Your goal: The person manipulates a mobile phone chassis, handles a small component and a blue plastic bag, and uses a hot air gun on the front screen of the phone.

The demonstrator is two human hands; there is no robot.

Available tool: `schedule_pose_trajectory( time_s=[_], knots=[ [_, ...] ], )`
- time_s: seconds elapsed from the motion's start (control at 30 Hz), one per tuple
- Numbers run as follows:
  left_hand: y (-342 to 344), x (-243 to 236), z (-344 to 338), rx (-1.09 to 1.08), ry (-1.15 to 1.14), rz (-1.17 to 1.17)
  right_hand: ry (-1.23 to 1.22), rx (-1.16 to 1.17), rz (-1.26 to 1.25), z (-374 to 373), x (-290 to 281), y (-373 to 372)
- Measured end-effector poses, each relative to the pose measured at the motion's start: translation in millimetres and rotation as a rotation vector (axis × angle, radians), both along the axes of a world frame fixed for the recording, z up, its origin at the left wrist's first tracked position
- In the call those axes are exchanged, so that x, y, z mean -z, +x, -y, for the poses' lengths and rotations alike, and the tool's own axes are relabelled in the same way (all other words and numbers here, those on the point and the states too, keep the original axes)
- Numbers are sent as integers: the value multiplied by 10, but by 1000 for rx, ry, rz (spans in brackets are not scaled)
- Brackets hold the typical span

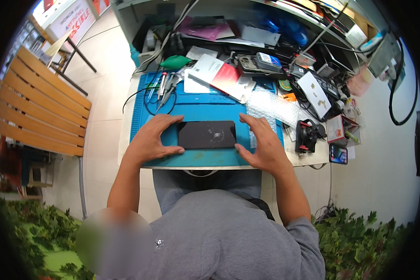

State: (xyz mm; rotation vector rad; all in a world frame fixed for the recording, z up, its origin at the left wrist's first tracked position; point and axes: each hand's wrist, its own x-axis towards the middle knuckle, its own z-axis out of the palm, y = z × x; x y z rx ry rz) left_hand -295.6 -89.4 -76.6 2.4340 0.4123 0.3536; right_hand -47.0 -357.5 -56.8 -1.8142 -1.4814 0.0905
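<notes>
Dark phone point(200, 135) flat on a blue mat point(214, 110), between a curved left hand point(149, 141) and right hand point(268, 148)

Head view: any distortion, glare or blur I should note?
All in the head view: the front edge of the desk bows; the frame's rim is black; the floor at upper left looks washed out; a round patch at lower left is blurred; the phone screen shows pale marks, cracks or glare, unclear which.

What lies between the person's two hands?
In the head view, a dark phone with whitish marks lies on the blue mat between the left hand and the right hand.
</notes>
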Motion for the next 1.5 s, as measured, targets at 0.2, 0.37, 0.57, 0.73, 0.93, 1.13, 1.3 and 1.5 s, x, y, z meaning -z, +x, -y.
schedule_pose_trajectory(
  time_s=[0.2,0.37,0.57,0.73,0.93,1.13,1.3,1.5],
  knots=[
    [24,-37,31,40,9,5,-303,-249,81,-309,-11,227],
    [57,-36,16,84,59,-12,-328,-263,115,-332,77,338],
    [225,-84,80,142,62,-28,-247,-282,32,-421,-65,378],
    [338,-128,-81,175,-325,21,-249,-261,-481,-557,-130,448],
    [258,-53,-237,150,-1285,-14,-29,-272,-1060,-664,7,225],
    [215,187,-133,210,-1560,90,114,-226,-1222,-778,209,-2],
    [208,261,-96,261,-1729,137,137,-203,-1235,-792,191,-119],
    [235,271,1,300,-1801,180,160,-172,-1220,-818,248,-162]
  ],
)
